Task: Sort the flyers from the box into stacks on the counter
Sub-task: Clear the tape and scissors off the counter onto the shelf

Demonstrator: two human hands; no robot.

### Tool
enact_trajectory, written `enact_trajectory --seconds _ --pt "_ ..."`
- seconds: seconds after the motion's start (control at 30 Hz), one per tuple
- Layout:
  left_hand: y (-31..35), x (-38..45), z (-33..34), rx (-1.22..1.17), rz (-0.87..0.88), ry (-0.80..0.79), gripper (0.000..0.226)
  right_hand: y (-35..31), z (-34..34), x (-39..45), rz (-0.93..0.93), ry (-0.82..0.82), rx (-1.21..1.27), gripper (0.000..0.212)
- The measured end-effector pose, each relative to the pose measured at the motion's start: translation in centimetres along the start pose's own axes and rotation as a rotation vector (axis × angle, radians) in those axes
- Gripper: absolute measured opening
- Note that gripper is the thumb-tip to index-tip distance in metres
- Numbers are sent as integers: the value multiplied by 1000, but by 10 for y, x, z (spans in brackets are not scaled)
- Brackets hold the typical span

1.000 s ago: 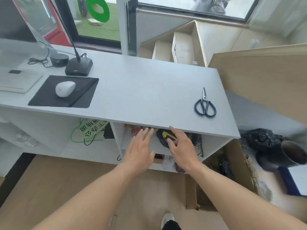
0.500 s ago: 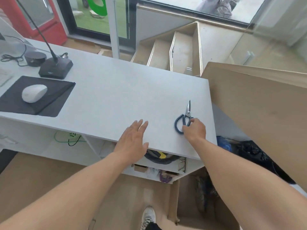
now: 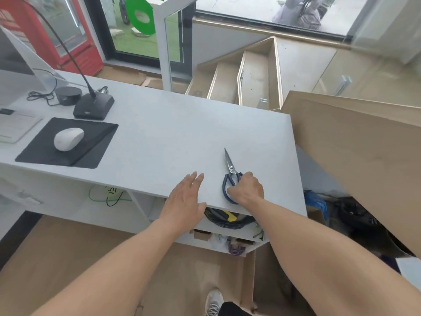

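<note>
**Taking up the scissors before any box is opened**

The right hand (image 3: 247,190) curls its fingers around the handles of the scissors (image 3: 230,176) near the counter (image 3: 173,133) edge; the left hand (image 3: 185,197) lies flat, fingers straight, beside them. Seat the fingers fully, blades pointing away. No flyers or their box are identifiable; the mouse (image 3: 68,139) sits farther off.

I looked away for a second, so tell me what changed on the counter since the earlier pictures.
Both hands rose from the shelf opening. The right hand went to the scissors and now grips their handles; the left hand settled flat on the counter edge. The scissors still lie on the counter.
</note>
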State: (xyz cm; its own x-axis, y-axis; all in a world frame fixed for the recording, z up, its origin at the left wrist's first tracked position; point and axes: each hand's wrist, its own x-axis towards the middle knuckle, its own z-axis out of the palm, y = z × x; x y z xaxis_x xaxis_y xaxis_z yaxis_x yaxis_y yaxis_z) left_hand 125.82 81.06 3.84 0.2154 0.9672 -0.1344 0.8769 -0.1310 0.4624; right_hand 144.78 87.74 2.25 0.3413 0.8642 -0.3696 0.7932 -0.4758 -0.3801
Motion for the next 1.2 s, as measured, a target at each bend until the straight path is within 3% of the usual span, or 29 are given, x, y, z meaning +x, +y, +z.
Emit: enact_trajectory --seconds 0.3,0.53,0.7,0.93,1.2 --pt "-61 -77 -8 9 12 -21 78 -22 70 -114 -192 48 127 50" --pt "-109 -139 7 65 58 -87 77 -8 126 -181 -222 55 130 54" --pt "-132 -165 30 84 70 -153 78 11 162 -209 -213 39 139 45" --pt "-147 -155 82 71 94 -252 76 41 202 -191 -183 32 141 50" --pt "-169 -63 178 71 202 -260 81 93 260 -72 -132 141 184 42"
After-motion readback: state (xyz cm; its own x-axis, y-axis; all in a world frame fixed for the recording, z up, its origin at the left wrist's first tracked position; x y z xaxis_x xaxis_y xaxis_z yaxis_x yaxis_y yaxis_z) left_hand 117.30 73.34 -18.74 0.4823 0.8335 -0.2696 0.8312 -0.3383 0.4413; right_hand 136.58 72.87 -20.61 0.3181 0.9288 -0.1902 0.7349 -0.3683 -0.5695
